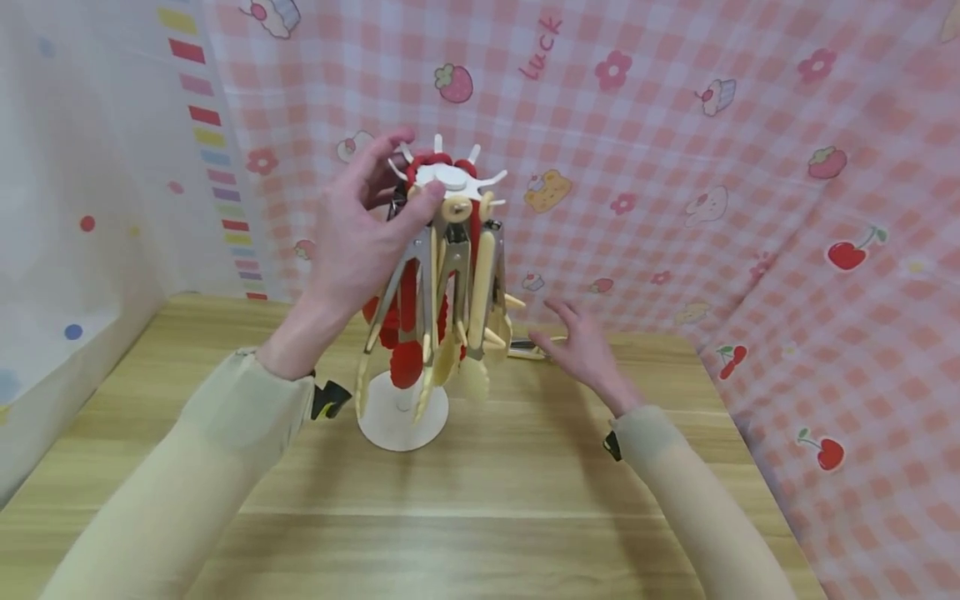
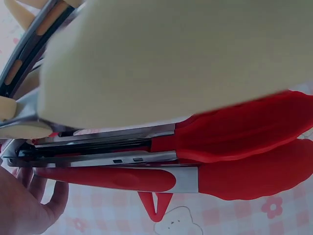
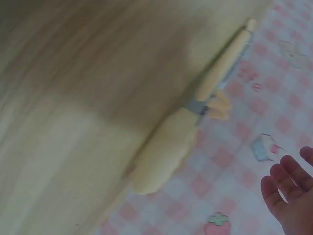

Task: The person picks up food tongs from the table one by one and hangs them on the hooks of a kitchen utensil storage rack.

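A white rack (image 1: 452,177) with curved hooks at its top carries several kitchen tongs, some red, some cream. My left hand (image 1: 356,229) grips the hooked top, thumb over the edge of the hub and fingers round the back. Red tongs (image 2: 239,129) with scalloped heads hang beside that hand in the left wrist view, where a blurred cream head covers much of the frame. My right hand (image 1: 583,343) has its fingers spread, beside another pair of cream tongs (image 3: 164,152) lying at the table's back edge. In the head view the hanging tongs overlap part of that pair.
The rack's round white base (image 1: 408,421) stands on the wooden table (image 1: 450,508). A pink checked cloth (image 1: 660,150) rises behind the table and along its right side, with a pale sheet (image 1: 90,183) at the left.
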`<state>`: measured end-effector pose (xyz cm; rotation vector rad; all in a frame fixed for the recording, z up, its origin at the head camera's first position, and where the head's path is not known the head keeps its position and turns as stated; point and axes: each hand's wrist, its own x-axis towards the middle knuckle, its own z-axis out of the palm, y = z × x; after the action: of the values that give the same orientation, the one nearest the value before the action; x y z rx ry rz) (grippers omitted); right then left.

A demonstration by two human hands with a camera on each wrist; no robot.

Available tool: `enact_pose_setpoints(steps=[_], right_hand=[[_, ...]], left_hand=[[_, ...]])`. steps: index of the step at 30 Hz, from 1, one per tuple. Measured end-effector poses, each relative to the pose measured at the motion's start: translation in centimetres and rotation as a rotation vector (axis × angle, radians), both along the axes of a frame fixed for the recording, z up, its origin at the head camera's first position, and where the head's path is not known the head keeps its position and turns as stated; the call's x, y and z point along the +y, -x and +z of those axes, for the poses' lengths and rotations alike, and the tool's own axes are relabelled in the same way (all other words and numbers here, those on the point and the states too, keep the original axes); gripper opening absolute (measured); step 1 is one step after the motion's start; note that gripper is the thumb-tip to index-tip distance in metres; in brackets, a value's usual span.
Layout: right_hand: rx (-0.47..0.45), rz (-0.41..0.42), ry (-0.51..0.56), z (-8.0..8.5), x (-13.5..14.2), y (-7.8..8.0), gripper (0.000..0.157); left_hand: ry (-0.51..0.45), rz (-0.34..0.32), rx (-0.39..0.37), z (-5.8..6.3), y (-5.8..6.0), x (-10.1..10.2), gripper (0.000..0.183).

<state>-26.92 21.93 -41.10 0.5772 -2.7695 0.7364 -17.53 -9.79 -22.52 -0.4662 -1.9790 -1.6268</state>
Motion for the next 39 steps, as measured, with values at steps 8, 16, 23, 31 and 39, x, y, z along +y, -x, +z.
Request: enact_pose_setpoints(steps=[8, 16, 23, 31, 39], right_hand=[[-0.083, 0.036, -0.204, -2.6, -0.3, 1.4, 0.072], [-0.062, 0.045, -0.283, -3.8, -0.7, 2.2, 0.074], [-0.098, 0.027, -0.352, -4.3, -0.6, 3.1, 0.072], [-0.153, 0.013, -0.34, -5.2, -0.2, 3.3, 0.066], [-0.173, 0.006, -0.369, -5.2, -0.3, 3.4, 0.037]], left_hand=[[0.007, 0.016, 0.003, -0.1, 0.0, -0.3, 0.054], [0.008, 0.006, -0.011, 0.2, -0.2, -0.5, 0.054], [-0.066, -0.056, -0.019, 0.2, -0.3, -0.4, 0.053], [-0.062, -0.058, 0.002, -0.2, 0.1, -0.1, 0.049], [-0.063, -0.071, 0.02, -0.4, 0.4, -0.2, 0.048]])
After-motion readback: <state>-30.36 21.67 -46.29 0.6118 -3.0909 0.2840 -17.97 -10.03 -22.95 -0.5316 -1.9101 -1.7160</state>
